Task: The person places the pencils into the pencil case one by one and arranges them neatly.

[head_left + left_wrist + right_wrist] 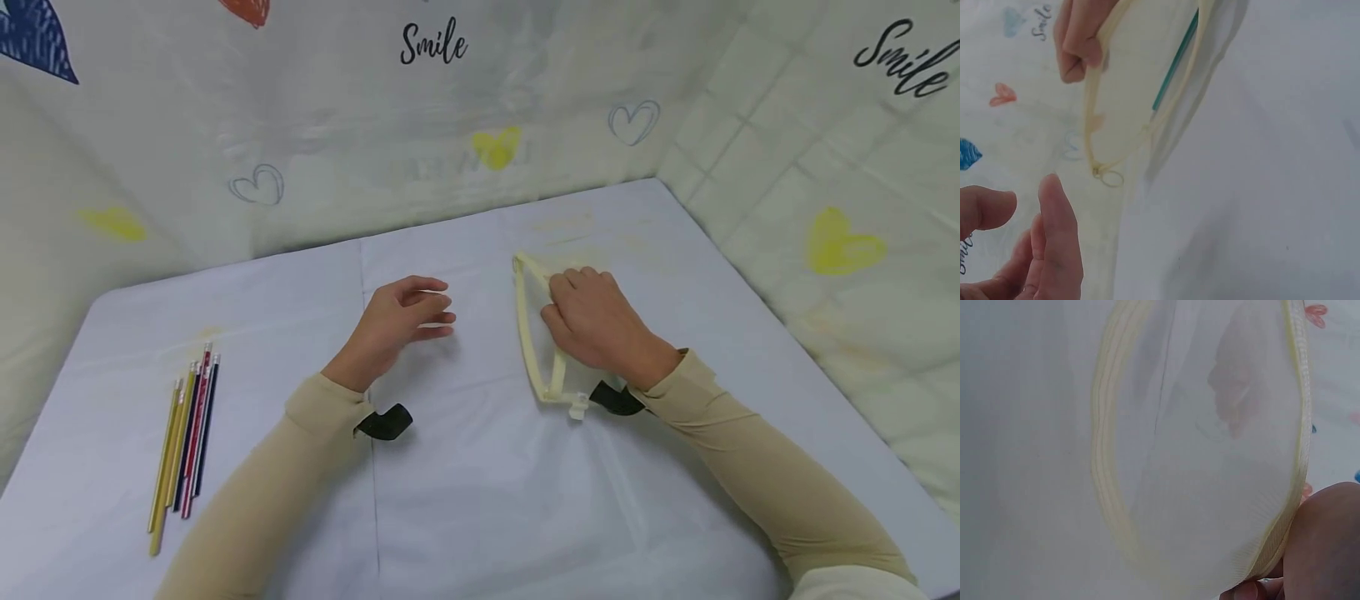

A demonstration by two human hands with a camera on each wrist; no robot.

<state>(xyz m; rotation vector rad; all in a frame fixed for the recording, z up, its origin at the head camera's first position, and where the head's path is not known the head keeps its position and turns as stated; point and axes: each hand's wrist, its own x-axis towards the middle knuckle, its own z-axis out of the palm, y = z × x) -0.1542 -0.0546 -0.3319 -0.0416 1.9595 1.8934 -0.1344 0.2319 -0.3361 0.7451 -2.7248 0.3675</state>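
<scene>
My right hand (596,317) grips the upper edge of a pale yellow mesh zip pouch (527,350) and holds it up with its mouth spread apart. In the left wrist view a zipper slider with a ring pull (1095,171) hangs at one end of the mouth. Inside the pouch, a slim teal stick like a pencil (1175,62) shows. My left hand (397,321) hovers left of the pouch, its fingers relaxed and holding nothing. Through the mesh (1179,506) in the right wrist view, that hand appears blurred.
Several pencils (197,425) in yellow, red and dark colours lie side by side on the white table (465,500) at the left. Behind the table hangs a pale sheet (337,108) printed with hearts and words, and a similar one borders the right side.
</scene>
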